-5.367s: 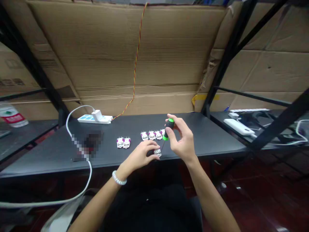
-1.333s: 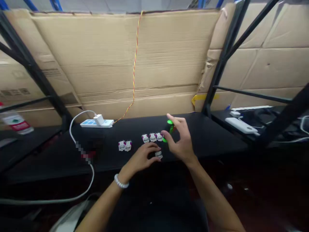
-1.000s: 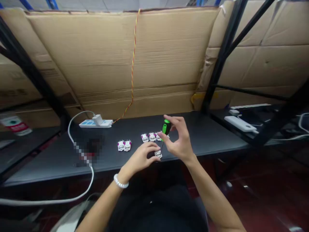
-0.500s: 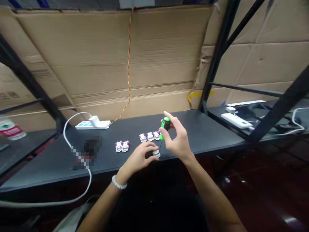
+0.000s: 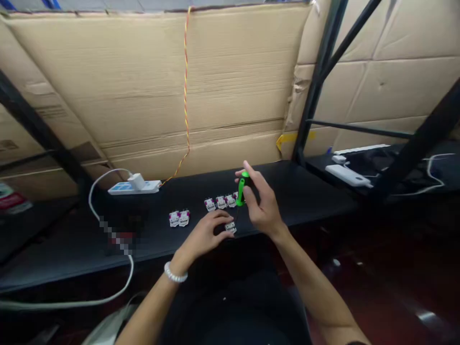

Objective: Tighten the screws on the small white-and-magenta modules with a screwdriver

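Note:
Between the fingers and thumb of my left hand (image 5: 208, 230) sits a small white block-like part (image 5: 230, 227), held against the black tabletop near its front edge. My right hand (image 5: 264, 203) grips a green and black screwdriver (image 5: 241, 189) by its handle, which stands nearly upright. Its thin shaft points down to the white part; whether the tip touches a screw is too small to tell. Just behind my hands is a row of similar white and purple parts (image 5: 220, 201), its right end partly covered by the screwdriver. Two more such parts (image 5: 178, 218) lie to the left.
A white power strip (image 5: 134, 187) with a plugged-in adapter lies at the back left. A white cable (image 5: 131, 273) loops over the left front edge. Black metal posts (image 5: 319, 86) frame the cardboard-backed table (image 5: 305, 191). A bottle (image 5: 14, 199) is at far left.
The view has shifted slightly. My right fingers and thumb have changed position on the screwdriver handle, which shows turned and more upright. My left hand stays on the white part.

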Tool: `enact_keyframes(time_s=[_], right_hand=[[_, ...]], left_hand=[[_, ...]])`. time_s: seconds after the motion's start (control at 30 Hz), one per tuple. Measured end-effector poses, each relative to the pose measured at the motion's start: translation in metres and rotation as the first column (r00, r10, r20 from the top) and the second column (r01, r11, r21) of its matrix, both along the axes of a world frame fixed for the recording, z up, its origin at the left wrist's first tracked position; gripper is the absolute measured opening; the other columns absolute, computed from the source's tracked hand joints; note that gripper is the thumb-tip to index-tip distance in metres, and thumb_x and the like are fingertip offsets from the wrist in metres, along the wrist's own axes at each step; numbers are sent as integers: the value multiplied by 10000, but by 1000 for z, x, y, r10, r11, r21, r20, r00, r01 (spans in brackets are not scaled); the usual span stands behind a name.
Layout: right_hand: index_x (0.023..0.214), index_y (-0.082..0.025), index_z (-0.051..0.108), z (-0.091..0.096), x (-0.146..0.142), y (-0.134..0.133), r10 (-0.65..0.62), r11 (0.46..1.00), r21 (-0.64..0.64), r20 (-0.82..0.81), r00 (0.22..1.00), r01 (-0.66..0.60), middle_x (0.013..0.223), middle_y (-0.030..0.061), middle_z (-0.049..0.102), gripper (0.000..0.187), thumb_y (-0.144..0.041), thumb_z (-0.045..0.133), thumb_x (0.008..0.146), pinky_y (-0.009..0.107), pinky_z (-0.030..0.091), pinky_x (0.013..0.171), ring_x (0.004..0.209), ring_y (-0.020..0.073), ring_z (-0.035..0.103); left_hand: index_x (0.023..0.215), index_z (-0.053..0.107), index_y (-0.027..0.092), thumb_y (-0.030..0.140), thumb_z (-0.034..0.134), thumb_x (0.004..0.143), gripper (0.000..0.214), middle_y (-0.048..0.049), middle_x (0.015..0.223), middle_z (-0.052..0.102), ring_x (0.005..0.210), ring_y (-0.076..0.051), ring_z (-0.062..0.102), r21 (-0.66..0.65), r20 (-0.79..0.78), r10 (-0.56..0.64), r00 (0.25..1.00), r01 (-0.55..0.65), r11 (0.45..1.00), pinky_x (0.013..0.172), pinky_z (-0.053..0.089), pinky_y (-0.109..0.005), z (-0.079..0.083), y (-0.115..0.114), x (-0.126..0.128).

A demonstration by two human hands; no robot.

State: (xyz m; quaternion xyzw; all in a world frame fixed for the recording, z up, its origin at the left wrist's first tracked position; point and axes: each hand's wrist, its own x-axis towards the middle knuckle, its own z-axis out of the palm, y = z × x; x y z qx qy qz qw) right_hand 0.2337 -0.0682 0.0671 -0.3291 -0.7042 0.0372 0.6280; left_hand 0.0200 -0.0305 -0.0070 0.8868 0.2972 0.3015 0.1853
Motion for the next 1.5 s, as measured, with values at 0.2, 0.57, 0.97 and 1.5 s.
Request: enact_keyframes(time_s=[0.2,0.57,0.97,1.5], right_hand=[[1394,-271,673,4,-1,-4,-121,991,64,11,993,120,1203,99,638,448,-329,718,952,443,602,955,1046,252,667],[1384,-263,667,7,0,-6,-134,991,27,22,991,133,1196,105,657,458,-341,744,939,437,610,934,1062,266,673],[1422,-257,642,6,0,-7,-131,991,21,15,991,130,1151,97,676,469,-312,706,961,432,602,917,1004,253,670],[1620,-260,444,3,3,-5,-31,998,-46,7,1000,31,1270,115,686,603,-218,503,1021,464,591,963,1075,261,685]], left_hand=[[1217,785,241,376,800,936,312,-99,1296,731,1225,-275,694,-5,9,-4,1000,4,1000,1137,549,-463,0,0,0],[1215,781,236,379,797,940,310,-99,1293,728,1232,-277,687,-12,8,-8,1000,9,1000,1144,542,-461,0,0,0],[1217,778,227,355,813,929,317,-103,1303,730,1236,-278,688,-21,-5,-8,1000,8,1000,1143,540,-464,1,-1,0],[1219,772,230,363,810,930,320,-104,1304,728,1226,-275,691,-17,12,-23,1000,23,1000,1130,547,-454,1,0,0]])
